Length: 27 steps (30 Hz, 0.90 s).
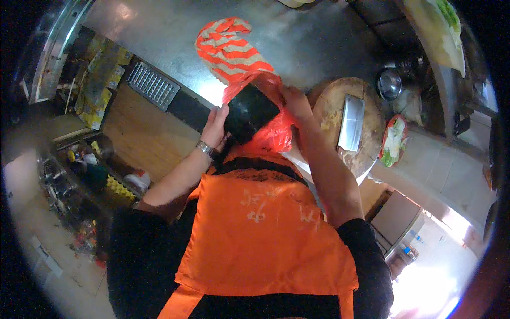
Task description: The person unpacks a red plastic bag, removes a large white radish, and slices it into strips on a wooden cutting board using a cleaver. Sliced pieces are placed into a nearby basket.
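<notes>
My left hand [216, 128], with a metal watch at the wrist, grips the left edge of a dark, flat-faced square item [253, 111]; what it is made of I cannot tell. A thin red plastic bag [279, 129] lies around and beneath this item. My right hand [294, 104] holds the bag's edge at the item's right side, its fingertips partly hidden by the plastic. Just beyond the bag, an orange-and-beige striped cloth [235, 50] lies on the metal worktop [159, 30].
To the right, a cleaver [352, 123] rests on a round wooden chopping block [330, 107]. Past it are a red basket of leafy vegetables [394, 140] and a metal bowl [389, 84]. A slotted metal grate [153, 84] is at the left, above a brown floor.
</notes>
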Available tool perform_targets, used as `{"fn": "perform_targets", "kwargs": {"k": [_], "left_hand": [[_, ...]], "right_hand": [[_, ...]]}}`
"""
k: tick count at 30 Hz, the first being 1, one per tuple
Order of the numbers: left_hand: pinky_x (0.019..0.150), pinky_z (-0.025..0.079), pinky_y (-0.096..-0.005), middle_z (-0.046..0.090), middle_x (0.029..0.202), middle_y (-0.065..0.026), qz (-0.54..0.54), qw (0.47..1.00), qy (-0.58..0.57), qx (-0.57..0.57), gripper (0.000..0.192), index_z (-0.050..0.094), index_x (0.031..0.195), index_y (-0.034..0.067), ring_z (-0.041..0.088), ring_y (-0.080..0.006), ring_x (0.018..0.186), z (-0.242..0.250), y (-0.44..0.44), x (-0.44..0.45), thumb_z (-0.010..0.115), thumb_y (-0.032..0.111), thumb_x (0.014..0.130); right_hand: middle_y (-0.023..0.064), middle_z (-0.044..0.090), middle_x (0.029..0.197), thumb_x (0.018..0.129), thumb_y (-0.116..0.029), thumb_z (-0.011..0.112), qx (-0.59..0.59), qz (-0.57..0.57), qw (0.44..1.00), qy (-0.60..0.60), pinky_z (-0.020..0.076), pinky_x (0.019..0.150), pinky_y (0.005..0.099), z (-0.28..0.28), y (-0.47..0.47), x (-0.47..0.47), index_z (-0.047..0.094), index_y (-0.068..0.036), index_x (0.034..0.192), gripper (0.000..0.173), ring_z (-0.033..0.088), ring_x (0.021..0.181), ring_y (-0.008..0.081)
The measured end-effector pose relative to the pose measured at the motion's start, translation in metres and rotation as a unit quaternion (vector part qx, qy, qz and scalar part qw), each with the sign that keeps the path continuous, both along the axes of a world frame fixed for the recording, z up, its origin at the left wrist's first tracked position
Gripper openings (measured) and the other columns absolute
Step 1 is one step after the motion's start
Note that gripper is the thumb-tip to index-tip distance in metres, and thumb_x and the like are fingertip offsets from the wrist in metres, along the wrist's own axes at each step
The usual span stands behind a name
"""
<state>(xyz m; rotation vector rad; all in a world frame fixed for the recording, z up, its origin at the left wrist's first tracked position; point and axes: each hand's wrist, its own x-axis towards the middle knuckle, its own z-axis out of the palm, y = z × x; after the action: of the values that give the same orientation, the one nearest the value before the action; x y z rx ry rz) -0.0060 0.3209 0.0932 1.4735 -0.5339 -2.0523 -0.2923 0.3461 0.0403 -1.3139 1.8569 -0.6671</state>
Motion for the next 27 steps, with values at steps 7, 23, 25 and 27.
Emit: {"fn": "perform_targets", "kwargs": {"k": [7, 23, 25, 27], "left_hand": [[0.112, 0.045, -0.0486, 0.058, 0.147, -0.0106, 0.081, 0.978, 0.184, 0.058, 0.078, 0.052, 0.148, 0.011, 0.058, -0.0300, 0.132, -0.007, -0.023, 0.016, 0.041, 0.071, 0.100], [0.115, 0.041, -0.0515, 0.050, 0.155, -0.0133, 0.080, 0.841, 0.536, -0.016, 0.088, 0.048, 0.152, 0.012, 0.050, -0.0377, 0.138, -0.004, -0.097, 0.053, 0.047, 0.076, 0.092], [0.116, 0.040, -0.0528, 0.049, 0.155, -0.0137, 0.126, 0.856, 0.502, -0.002, 0.091, 0.047, 0.153, 0.013, 0.050, -0.0392, 0.138, 0.000, -0.102, 0.057, 0.046, 0.079, 0.090], [0.116, 0.040, -0.0541, 0.048, 0.156, -0.0140, 0.114, 0.857, 0.502, -0.019, 0.094, 0.046, 0.154, 0.014, 0.049, -0.0407, 0.139, 0.004, -0.104, 0.058, 0.046, 0.081, 0.089]], "right_hand": [[0.0163, 0.072, 0.093, 0.099, -0.032, 0.062, 0.012, -0.051, 0.991, 0.121, 0.0534, 0.082, 0.0364, 0.135, -0.027, 0.057, 0.070, 0.003, 0.110, 0.037, 0.067, 0.086, 0.0209], [0.0181, 0.071, 0.113, 0.104, -0.020, 0.046, -0.266, -0.400, 0.828, -0.288, 0.0536, 0.090, 0.0399, 0.163, -0.053, -0.098, 0.068, 0.003, 0.118, 0.035, 0.067, 0.103, 0.0278], [0.0154, 0.069, 0.116, 0.104, -0.021, 0.051, -0.159, -0.429, 0.871, -0.178, 0.0527, 0.091, 0.0373, 0.136, -0.049, -0.101, 0.065, 0.005, 0.120, 0.033, 0.065, 0.105, 0.0254], [0.0137, 0.067, 0.120, 0.104, -0.021, 0.054, -0.050, -0.404, 0.913, -0.031, 0.0519, 0.091, 0.0365, 0.124, -0.040, -0.092, 0.062, 0.006, 0.124, 0.034, 0.064, 0.107, 0.0240]]}}
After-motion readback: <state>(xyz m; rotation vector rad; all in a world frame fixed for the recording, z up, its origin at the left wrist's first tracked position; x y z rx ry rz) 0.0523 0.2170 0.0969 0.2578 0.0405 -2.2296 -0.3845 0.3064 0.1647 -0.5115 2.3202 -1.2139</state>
